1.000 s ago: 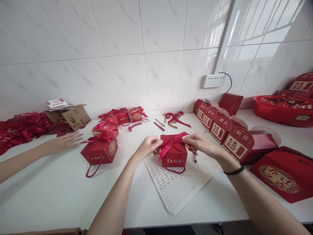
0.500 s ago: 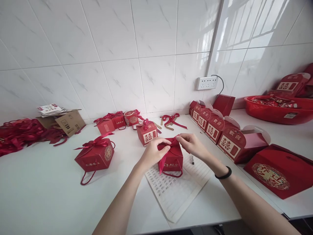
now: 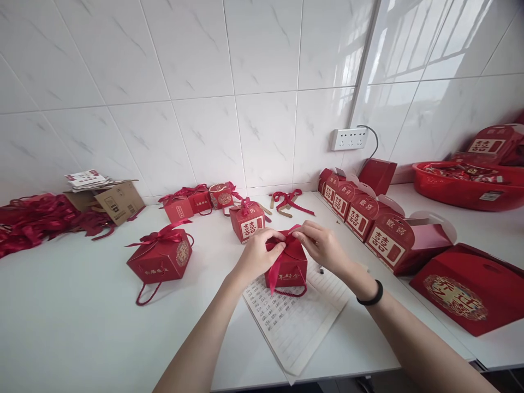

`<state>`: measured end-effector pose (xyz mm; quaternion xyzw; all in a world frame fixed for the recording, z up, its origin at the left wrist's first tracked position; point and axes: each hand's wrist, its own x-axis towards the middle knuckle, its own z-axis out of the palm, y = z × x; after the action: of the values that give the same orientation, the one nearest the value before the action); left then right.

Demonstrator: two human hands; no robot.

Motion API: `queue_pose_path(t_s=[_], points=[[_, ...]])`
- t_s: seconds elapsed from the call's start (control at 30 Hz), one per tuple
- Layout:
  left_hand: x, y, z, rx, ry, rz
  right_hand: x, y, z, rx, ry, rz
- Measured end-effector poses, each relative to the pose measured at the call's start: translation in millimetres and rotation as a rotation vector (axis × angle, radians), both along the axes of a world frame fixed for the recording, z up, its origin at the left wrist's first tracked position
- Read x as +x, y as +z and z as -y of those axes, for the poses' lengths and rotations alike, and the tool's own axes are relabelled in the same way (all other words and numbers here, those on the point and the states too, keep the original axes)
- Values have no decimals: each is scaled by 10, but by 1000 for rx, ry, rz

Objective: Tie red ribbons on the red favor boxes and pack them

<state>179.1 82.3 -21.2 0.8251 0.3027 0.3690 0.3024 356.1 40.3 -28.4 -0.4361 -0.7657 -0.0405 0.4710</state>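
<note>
A red gift box point(image 3: 286, 273) with gold characters and a cord handle stands on an open notebook point(image 3: 301, 333) full of handwriting. Over its top, my left hand point(image 3: 258, 252) and my right hand point(image 3: 321, 244) pinch a red ribbon point(image 3: 275, 267) from either side, one tail hanging down the box front. Both hands' fingers are closed on the ribbon; the knot itself is partly hidden by them. A black band point(image 3: 370, 293) circles my right wrist. Just behind my left hand sits a smaller ribboned box point(image 3: 248, 221).
To the left stands a bow-tied box point(image 3: 159, 256), with a ribbon heap point(image 3: 36, 224) and cardboard box point(image 3: 120, 202) beyond. A row of red boxes point(image 3: 387, 245) and a larger box point(image 3: 470, 286) line the right. Behind them is a red basin point(image 3: 462, 194) of packets.
My right hand has turned slightly and shifted a little, still at the ribbon. The hanging ribbon tail has swung slightly right. The view has moved a bit.
</note>
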Motion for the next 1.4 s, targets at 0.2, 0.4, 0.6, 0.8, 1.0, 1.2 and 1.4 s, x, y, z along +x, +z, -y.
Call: queue_pose_path(t_s=[0.2,0.4,0.6,0.8,1.0,1.2,1.4], points=[[9,-15,14,1,7,2,-3,-28,7,33,46,1],[5,-27,4,26,5,-25,-20,-61,-20,23,44,-37],[-6,-17,18,23,-2,-37,-3,-80,-70,-111,-100,-88],[-13,-21,12,-69,-20,60,67,13,-58,-333,-146,-123],[3,-37,0,-123,25,68,217,123,-15,-834,105,-184],[-1,-24,12,-149,24,67,281,143,12,-1050,215,-180],[1,-26,15,-143,12,73,310,112,-8,-1100,262,-229]])
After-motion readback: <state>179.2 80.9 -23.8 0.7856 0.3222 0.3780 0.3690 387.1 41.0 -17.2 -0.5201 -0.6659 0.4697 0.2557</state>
